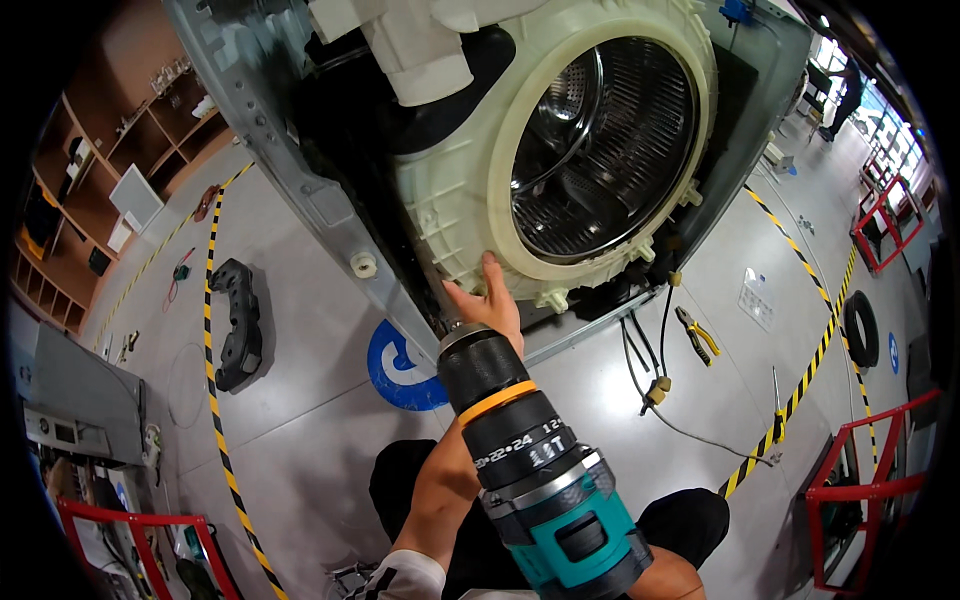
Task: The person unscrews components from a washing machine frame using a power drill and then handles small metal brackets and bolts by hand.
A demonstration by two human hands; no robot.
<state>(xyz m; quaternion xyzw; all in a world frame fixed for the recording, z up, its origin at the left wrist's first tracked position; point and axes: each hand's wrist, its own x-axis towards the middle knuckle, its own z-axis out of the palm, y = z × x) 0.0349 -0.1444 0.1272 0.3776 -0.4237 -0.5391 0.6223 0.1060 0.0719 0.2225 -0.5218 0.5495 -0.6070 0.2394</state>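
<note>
A teal-and-black cordless drill (550, 490) with an orange ring slants up and left from the lower middle. My right hand (665, 578) holds it from behind. The drill's body hides those fingers, and only the wrist area shows. Its chuck (475, 360) points at the lower left inner corner of an opened washing machine cabinet (325, 205). Beyond the chuck, my left hand (495, 305) is partly covered, with thumb and index finger stretched apart against the lower rim of the cream plastic tub (450, 240). Inside the tub shows a metal drum (610, 150).
Yellow-handled pliers (697, 336) and loose cables (650, 375) lie on the floor right of the cabinet. A screwdriver (778, 405) is by the striped tape. A dark counterweight-like block (238, 325) lies left. Red frames (870, 490) stand right, shelves (150, 130) far left.
</note>
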